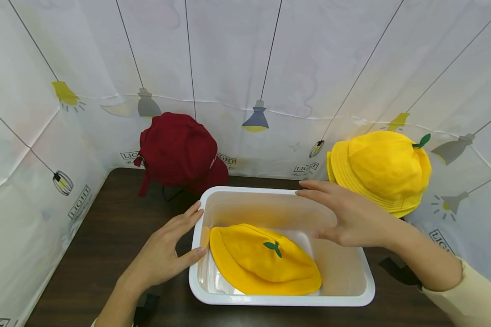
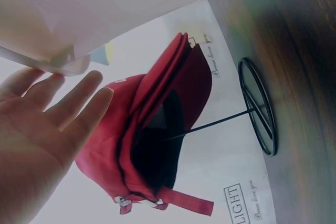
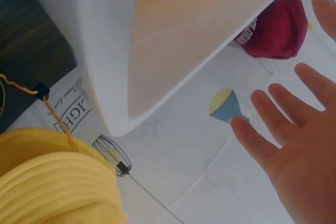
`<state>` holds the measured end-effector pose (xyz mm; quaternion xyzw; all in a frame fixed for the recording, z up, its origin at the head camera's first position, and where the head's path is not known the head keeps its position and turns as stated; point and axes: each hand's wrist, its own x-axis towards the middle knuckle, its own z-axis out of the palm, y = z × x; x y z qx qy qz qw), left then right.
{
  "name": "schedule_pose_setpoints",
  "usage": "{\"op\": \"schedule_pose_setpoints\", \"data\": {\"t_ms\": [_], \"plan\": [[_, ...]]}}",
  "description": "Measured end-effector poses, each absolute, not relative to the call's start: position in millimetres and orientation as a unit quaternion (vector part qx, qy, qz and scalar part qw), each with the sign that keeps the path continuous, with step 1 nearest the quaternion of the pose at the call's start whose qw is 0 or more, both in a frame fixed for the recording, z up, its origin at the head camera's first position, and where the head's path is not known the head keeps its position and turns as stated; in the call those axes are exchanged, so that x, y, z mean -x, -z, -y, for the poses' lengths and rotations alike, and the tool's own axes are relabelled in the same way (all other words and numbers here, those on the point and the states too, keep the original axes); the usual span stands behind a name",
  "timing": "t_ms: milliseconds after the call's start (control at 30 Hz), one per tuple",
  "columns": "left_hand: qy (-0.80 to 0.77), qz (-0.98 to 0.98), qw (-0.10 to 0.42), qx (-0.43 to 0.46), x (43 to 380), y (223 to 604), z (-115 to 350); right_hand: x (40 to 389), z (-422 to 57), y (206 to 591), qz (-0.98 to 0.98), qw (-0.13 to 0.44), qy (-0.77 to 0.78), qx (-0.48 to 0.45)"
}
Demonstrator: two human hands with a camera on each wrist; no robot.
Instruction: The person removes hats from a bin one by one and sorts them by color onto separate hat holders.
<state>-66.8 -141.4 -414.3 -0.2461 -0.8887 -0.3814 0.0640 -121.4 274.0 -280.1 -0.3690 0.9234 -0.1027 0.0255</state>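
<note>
A white plastic tub (image 1: 286,300) stands on the table, with a yellow bucket hat (image 1: 245,261) bearing a green sprout lying folded inside it. My left hand (image 1: 163,254) rests on the tub's left rim, fingers stretched along it and thumb at its edge. In the left wrist view, that hand (image 2: 47,124) has its fingertips at the tub's rim. My right hand (image 1: 348,218) hovers over the tub's right end, fingers extended and holding nothing. The right wrist view shows this hand (image 3: 299,135) with its fingers spread, apart from the tub (image 3: 100,77).
A red cap (image 1: 177,147) sits on a black wire stand (image 2: 257,108) behind the tub's left corner. Another yellow bucket hat (image 1: 384,170) stands at the back right, close to my right forearm. A patterned white curtain (image 1: 229,54) hangs behind the dark wooden table (image 1: 90,254).
</note>
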Motion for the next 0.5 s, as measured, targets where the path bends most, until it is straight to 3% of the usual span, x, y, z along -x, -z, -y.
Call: {"op": "schedule_pose_setpoints", "data": {"t_ms": [500], "plan": [[0.384, 0.888, 0.062, 0.247, 67.8, 415.0, 141.7, 125.9, -237.8, 285.3, -0.900, 0.128, 0.107, 0.403]]}}
